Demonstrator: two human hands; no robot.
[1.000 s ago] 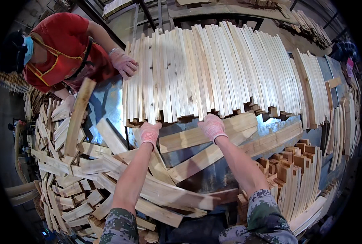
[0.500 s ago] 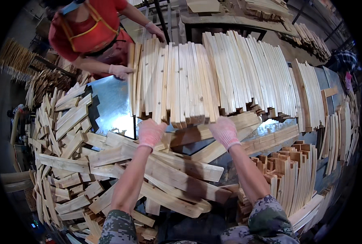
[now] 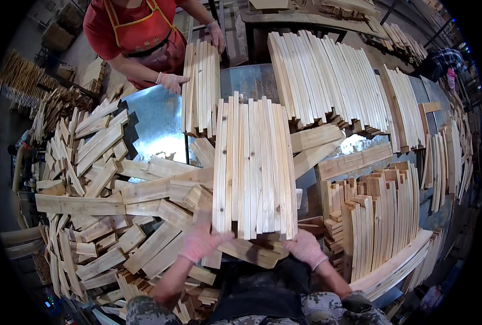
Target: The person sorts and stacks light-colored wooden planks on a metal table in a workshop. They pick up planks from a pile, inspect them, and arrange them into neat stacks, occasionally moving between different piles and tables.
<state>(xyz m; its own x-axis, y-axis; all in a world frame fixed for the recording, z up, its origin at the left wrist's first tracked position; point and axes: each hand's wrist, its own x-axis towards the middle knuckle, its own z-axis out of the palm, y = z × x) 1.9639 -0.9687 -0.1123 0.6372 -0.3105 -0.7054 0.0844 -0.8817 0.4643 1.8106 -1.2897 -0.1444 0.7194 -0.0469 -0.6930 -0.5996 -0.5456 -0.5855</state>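
A bundle of pale wooden boards (image 3: 254, 168), set on edge side by side, lies lengthwise in front of me, its near end close to my body. My gloved left hand (image 3: 202, 244) grips the near left corner of the bundle, thumb across the end. At the near right corner my gloved right hand (image 3: 306, 249) holds the same bundle, its fingers partly hidden by the wood. Underneath, loose boards (image 3: 146, 252) lie crossed over one another. Beyond it, a co-worker in a red apron rests gloved hands (image 3: 171, 82) against a narrower bundle of boards (image 3: 200, 89).
A long row of boards (image 3: 328, 81) stands on the metal table (image 3: 157, 119) at the far right. Nearer on the right is a stack of shorter boards (image 3: 384, 216). A messy heap of offcuts (image 3: 97, 179) covers the left side. Another person (image 3: 441, 62) is at the far right.
I have pulled the bundle toward my body, out from the row, leaving a gap between the co-worker's bundle and the right-hand row. The co-worker's hands have shifted slightly right.
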